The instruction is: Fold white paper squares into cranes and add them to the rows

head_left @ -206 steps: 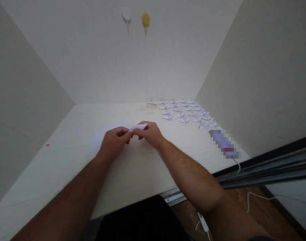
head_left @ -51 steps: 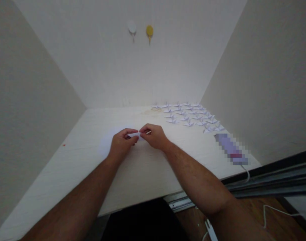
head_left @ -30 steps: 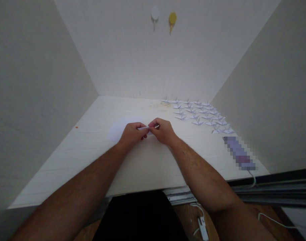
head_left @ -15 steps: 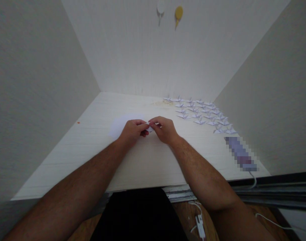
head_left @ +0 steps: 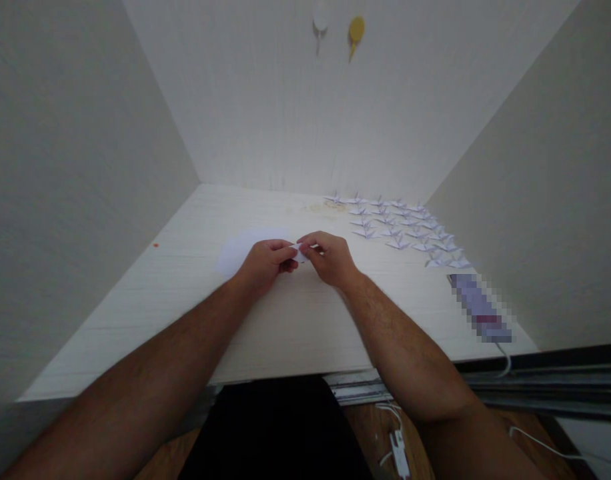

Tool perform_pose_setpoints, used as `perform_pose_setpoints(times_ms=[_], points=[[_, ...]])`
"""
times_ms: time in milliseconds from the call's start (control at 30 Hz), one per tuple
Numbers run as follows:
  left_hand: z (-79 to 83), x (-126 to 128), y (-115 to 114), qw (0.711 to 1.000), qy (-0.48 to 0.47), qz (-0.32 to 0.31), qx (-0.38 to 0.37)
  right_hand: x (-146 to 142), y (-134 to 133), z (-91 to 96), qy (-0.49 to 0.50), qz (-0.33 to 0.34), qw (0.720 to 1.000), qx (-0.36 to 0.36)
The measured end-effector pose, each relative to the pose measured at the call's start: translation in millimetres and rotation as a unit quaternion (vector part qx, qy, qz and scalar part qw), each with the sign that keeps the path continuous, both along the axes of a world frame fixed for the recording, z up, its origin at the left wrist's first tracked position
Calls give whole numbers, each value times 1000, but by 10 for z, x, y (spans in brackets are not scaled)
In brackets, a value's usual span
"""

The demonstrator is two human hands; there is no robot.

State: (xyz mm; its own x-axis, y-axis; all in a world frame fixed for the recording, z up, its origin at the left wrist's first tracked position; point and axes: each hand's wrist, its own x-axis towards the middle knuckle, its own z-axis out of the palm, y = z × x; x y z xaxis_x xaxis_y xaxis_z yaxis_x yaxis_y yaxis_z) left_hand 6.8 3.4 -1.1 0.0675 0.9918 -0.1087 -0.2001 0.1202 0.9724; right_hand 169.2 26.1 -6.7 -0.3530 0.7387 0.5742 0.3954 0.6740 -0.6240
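Observation:
A small piece of folded white paper [head_left: 299, 255] is pinched between both hands above the middle of the white table. My left hand [head_left: 269, 261] grips its left side with thumb and fingers. On its right side, my right hand [head_left: 327, 256] is closed with thumb and fingertips. Much of the paper is hidden by the fingers, so its exact shape cannot be made out. Beneath and left of my left hand lies flat white paper [head_left: 235, 250]. Several white origami cranes [head_left: 395, 233] stand in rows at the back right.
Walls rise behind and on both sides of the table [head_left: 285, 333]. A pixelated flat object [head_left: 478, 307] with a cable lies near the right edge. Yellow [head_left: 356, 29] and white [head_left: 321, 17] hooks hang on the back wall. A white power strip [head_left: 399, 453] is on the floor.
Both hands stay in nearly the same place, still pinching the folded paper. Slightly more of the paper shows between the fingers. The view has shifted a little.

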Motion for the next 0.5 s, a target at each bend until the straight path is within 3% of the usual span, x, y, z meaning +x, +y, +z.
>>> perform_pose_setpoints(times_ms=[500], points=[[-23,3,2,1000,-26,5,1,0,13,11,-14,11,999,40]])
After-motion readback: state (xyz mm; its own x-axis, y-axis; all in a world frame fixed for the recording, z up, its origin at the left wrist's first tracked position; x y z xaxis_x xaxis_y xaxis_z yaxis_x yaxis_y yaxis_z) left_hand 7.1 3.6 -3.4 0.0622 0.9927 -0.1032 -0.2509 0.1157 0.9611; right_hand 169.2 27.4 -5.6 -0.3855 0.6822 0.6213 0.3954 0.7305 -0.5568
